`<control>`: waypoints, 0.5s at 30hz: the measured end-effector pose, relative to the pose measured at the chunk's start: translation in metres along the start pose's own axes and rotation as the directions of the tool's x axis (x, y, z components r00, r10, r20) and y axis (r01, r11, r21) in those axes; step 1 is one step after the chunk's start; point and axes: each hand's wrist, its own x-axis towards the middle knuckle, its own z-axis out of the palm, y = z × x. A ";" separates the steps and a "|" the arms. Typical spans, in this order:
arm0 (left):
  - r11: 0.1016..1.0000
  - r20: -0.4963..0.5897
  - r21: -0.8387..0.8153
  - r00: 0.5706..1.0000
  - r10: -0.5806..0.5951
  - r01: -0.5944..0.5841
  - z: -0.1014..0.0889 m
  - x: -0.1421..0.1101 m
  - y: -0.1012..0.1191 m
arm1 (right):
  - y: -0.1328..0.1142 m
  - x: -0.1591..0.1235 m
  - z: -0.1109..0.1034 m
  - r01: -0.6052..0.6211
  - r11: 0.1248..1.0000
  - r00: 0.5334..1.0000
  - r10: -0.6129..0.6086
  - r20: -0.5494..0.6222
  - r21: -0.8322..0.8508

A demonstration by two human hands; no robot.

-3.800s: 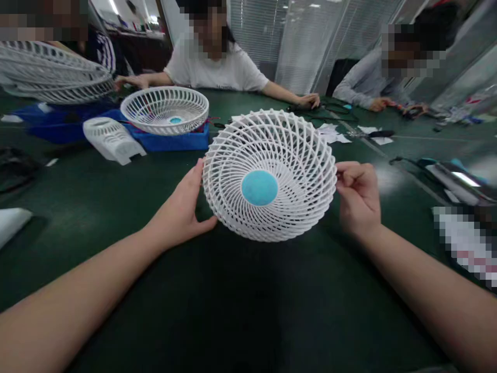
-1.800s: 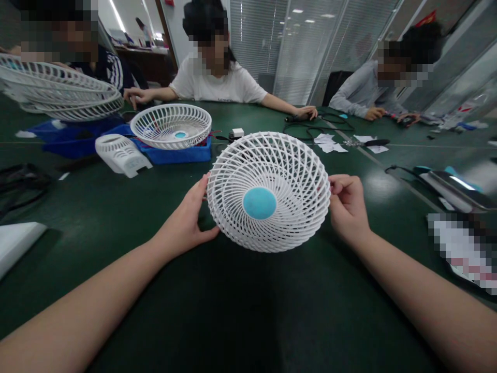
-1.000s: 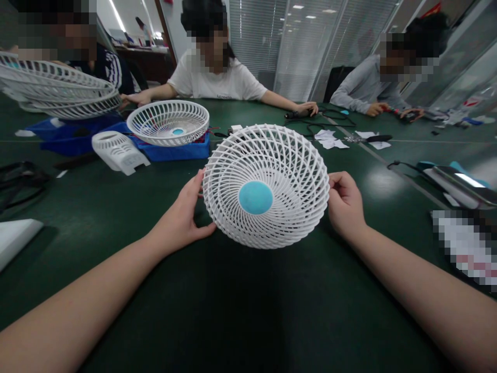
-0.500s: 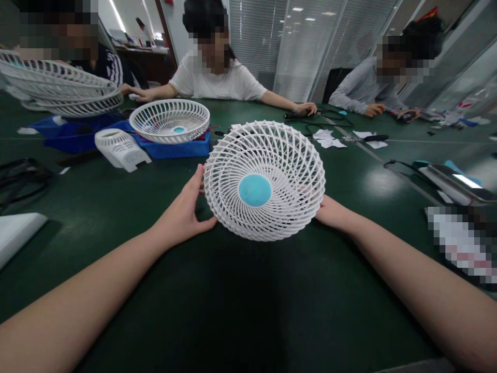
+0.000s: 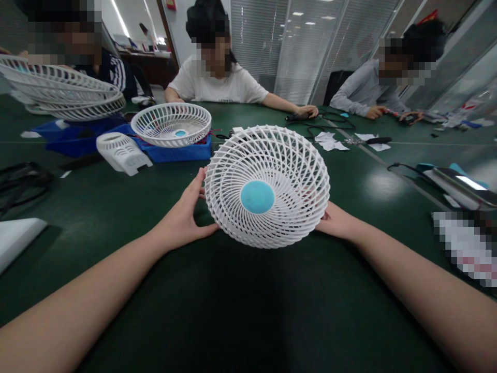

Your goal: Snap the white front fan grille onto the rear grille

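A round white fan grille (image 5: 267, 228) with a blue centre disc faces me, tilted, above the green table. My left hand (image 5: 188, 210) grips its left rim, thumb low and fingers behind the edge. On the other side my right hand (image 5: 332, 217) holds the grille from beneath and behind; most of its fingers are hidden by the slats, though parts show through them. Beyond my left hand, a second fan grille (image 5: 171, 139) lies face up on a blue bin (image 5: 178, 153). Next to it rests a white plastic housing (image 5: 120, 153) with slots.
Stacked white grilles (image 5: 77, 96) lean over another blue bin (image 5: 73, 142) at the far left. Three people sit across the green table (image 5: 240, 311). Paper scraps (image 5: 330, 141), pliers (image 5: 373, 140) and a phone-like device (image 5: 460, 186) lie to the right. A black cable coil (image 5: 23, 184) is at left.
The grille stays in both my hands and appears slightly lower and nearer. The view has shifted a little. Across the table, a person's hand has drawn back from beside the stacked grilles.
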 end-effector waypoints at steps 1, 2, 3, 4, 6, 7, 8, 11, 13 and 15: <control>1.000 -0.002 0.012 1.000 -0.013 0.013 0.001 0.000 0.000 | -0.002 0.001 -0.001 0.013 1.000 1.000 -0.013 0.015 -0.012; 0.999 0.000 0.022 1.000 -0.026 0.026 0.001 0.001 0.000 | -0.005 0.003 0.000 0.028 0.999 0.999 -0.027 0.028 -0.033; 0.999 0.008 0.027 0.999 -0.040 0.039 0.002 0.001 0.000 | -0.008 0.004 0.000 0.045 0.997 0.998 -0.042 0.038 -0.064; 0.998 0.018 0.026 0.999 -0.050 0.049 0.002 0.001 0.000 | -0.011 0.006 0.002 0.063 0.993 0.997 -0.060 0.038 -0.103; 0.998 0.044 0.010 0.997 -0.062 0.061 0.002 0.002 0.001 | -0.016 0.009 0.008 0.088 0.978 0.996 -0.090 -0.002 -0.188; 0.998 0.057 0.002 0.996 -0.066 0.066 0.003 0.002 0.001 | -0.018 0.011 0.011 0.092 0.970 0.994 -0.102 -0.033 -0.224; 0.997 0.062 -0.002 0.996 -0.071 0.071 0.003 0.002 0.001 | -0.019 0.012 0.014 0.093 0.964 0.992 -0.112 -0.064 -0.248; 0.997 0.061 0.017 0.995 -0.075 0.074 0.002 0.002 0.002 | -0.020 0.017 0.021 0.092 0.958 0.985 -0.127 -0.117 -0.273; 0.996 0.058 0.048 0.995 -0.078 0.075 0.001 0.003 0.002 | -0.021 0.019 0.022 0.105 0.952 0.983 -0.144 -0.118 -0.286; 0.993 0.051 0.084 0.995 -0.089 0.085 0.000 0.003 0.003 | -0.022 0.022 0.021 0.107 0.951 0.981 -0.148 -0.124 -0.290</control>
